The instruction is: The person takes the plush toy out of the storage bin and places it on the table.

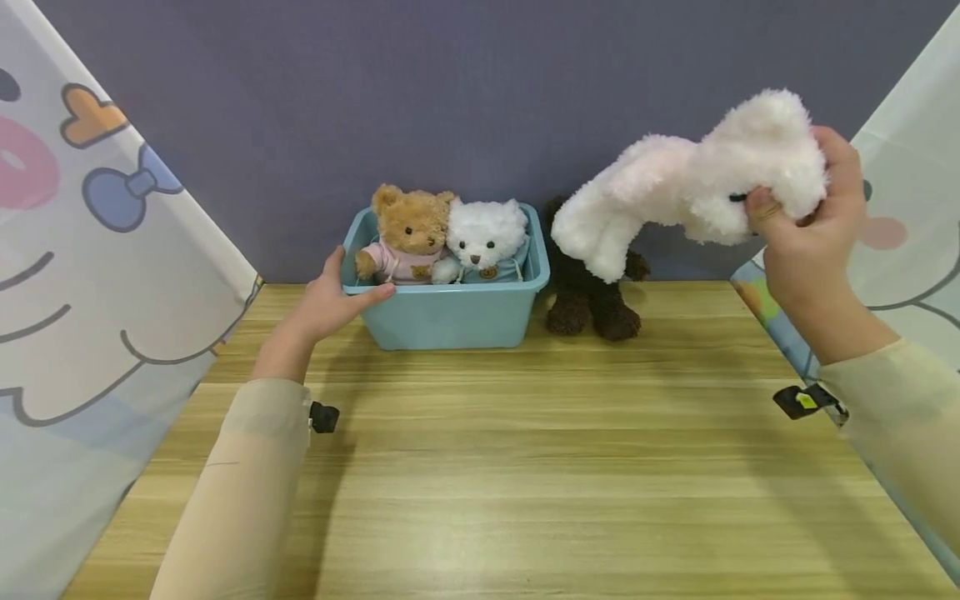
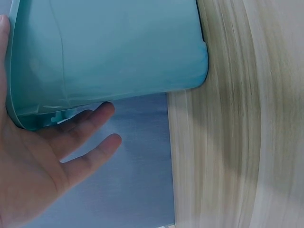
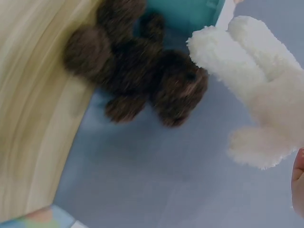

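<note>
My left hand point(image 1: 327, 296) rests at the left end of a light blue plastic bin point(image 1: 450, 318), thumb along the front rim. Two of its fingers stretch out past the end wall in the left wrist view. Inside the bin sit a tan teddy bear point(image 1: 412, 223) in a pink top and a white teddy bear point(image 1: 489, 233) in a blue top. High on the right, my right hand point(image 1: 817, 225) grips a fluffy white plush toy point(image 1: 660, 183) by its head, the body slanting down leftward. Behind its legs, a dark brown teddy bear point(image 1: 581, 287) sits beside the bin, its head mostly hidden.
The wooden table point(image 1: 525, 467) stretches across the front. A grey-blue panel point(image 1: 450, 100) rises right behind the bin and brown bear. Cartoon-printed sheets point(image 1: 97, 250) hang slanting along both sides. A small black device point(image 1: 810, 401) sits at the right cuff.
</note>
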Available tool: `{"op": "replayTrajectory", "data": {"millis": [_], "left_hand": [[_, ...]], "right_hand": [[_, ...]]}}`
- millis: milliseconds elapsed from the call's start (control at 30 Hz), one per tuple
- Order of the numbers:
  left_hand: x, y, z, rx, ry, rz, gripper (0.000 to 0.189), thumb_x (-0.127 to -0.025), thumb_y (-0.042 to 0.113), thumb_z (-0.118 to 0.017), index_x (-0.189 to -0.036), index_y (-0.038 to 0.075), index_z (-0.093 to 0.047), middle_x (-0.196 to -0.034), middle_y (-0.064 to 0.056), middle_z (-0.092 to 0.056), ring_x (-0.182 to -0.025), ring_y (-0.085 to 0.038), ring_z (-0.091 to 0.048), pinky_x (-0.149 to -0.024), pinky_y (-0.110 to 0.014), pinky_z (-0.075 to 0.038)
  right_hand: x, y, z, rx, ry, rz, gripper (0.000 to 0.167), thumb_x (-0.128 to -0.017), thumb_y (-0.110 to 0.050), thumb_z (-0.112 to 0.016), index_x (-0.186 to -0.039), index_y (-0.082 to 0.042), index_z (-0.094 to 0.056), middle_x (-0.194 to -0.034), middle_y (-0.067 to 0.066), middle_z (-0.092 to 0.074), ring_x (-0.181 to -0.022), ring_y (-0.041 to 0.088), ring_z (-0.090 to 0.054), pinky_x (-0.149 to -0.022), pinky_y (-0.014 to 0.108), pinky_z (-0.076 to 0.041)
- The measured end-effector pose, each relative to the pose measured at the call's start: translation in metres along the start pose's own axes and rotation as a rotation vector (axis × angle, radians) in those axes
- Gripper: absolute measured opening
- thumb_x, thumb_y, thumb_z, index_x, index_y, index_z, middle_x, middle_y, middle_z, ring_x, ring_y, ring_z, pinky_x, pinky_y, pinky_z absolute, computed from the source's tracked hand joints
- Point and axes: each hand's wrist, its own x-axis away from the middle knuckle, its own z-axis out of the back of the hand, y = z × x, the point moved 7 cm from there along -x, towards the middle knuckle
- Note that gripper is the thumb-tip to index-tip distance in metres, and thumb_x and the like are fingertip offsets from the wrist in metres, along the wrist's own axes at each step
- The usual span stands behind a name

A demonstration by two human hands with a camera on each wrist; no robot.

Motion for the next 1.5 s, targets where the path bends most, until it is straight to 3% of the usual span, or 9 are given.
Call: {"op": "replayTrajectory", "data": {"millis": [100,233,433,567,767,1033,1267,1500], "left_hand": [[0.000,-0.001,0.001,-0.004,-0.003,0.004,0.137,-0.084,0.089,-0.061,-0.166,0.028,0.030,-0.179,-0.023,0.003,-0.163,-0.055,-0.012,-0.122,-0.079,-0.025],[0.000,-0.001,0.001,-0.002,-0.007,0.002,0.138,-0.082,0.091,-0.061,-0.166,0.029,0.030,-0.179,-0.023,0.003,-0.163,-0.055,-0.012,-0.122,-0.079,-0.025],[0.000,-0.001,0.001,-0.009,-0.004,0.007,0.138,-0.082,0.091,-0.060,-0.166,0.029,0.030,-0.179,-0.024,0.002,-0.162,-0.056,-0.012,-0.121,-0.080,-0.025],[0.000,0.000,0.001,-0.012,-0.001,0.005,0.139,-0.081,0.092,-0.060,-0.166,0.028,0.030,-0.179,-0.024,0.002,-0.162,-0.056,-0.011,-0.122,-0.080,-0.025],[0.000,-0.001,0.002,-0.001,0.000,0.003,0.137,-0.083,0.089,-0.062,-0.166,0.028,0.029,-0.179,-0.023,0.002,-0.163,-0.055,-0.012,-0.121,-0.080,-0.026],[0.000,0.001,0.002,-0.013,0.000,0.010,0.136,-0.084,0.089,-0.061,-0.166,0.029,0.030,-0.179,-0.022,0.004,-0.163,-0.055,-0.011,-0.122,-0.079,-0.026],[0.000,0.001,0.003,-0.016,0.006,0.012,0.138,-0.081,0.091,-0.060,-0.166,0.029,0.029,-0.179,-0.023,0.002,-0.163,-0.054,-0.013,-0.122,-0.079,-0.026],[-0.001,-0.001,0.003,-0.006,0.016,0.008,0.139,-0.080,0.092,-0.061,-0.167,0.028,0.028,-0.179,-0.023,0.000,-0.163,-0.054,-0.012,-0.122,-0.079,-0.026]], "right_hand": [[0.000,0.007,0.019,0.038,0.001,-0.040,0.050,-0.079,0.013,-0.073,-0.127,0.003,-0.066,-0.122,0.010,-0.066,-0.107,0.021,-0.060,-0.090,0.028,-0.048],[0.004,0.010,0.042,0.172,-0.012,-0.092,0.052,-0.082,0.012,-0.074,-0.132,-0.002,-0.067,-0.128,0.007,-0.064,-0.109,0.018,-0.058,-0.090,0.025,-0.046],[0.008,0.006,0.062,0.461,-0.024,-0.033,0.055,-0.082,0.006,-0.077,-0.136,0.003,-0.066,-0.123,-0.006,-0.069,-0.107,0.011,-0.060,-0.091,0.021,-0.047],[0.011,0.008,0.075,0.547,-0.057,-0.030,0.054,-0.081,0.007,-0.075,-0.134,0.006,-0.066,-0.122,-0.014,-0.067,-0.108,0.007,-0.058,-0.091,0.019,-0.045],[0.014,0.016,0.089,0.746,-0.134,0.048,0.055,-0.072,0.004,-0.076,-0.126,0.010,-0.070,-0.115,-0.034,-0.061,-0.109,-0.010,-0.051,-0.096,0.015,-0.036],[0.028,0.034,0.106,0.831,-0.142,-0.071,0.057,-0.074,0.008,-0.080,-0.130,-0.001,-0.074,-0.119,-0.037,-0.061,-0.113,-0.011,-0.052,-0.100,0.011,-0.038],[0.040,0.043,0.102,0.863,-0.216,0.004,0.058,-0.069,0.006,-0.082,-0.127,0.002,-0.074,-0.118,-0.042,-0.057,-0.116,-0.016,-0.048,-0.096,0.010,-0.032],[0.049,0.049,0.098,0.864,-0.289,0.006,0.065,-0.066,0.011,-0.085,-0.129,0.000,-0.074,-0.127,-0.039,-0.054,-0.123,-0.014,-0.047,-0.097,0.008,-0.033]]}}
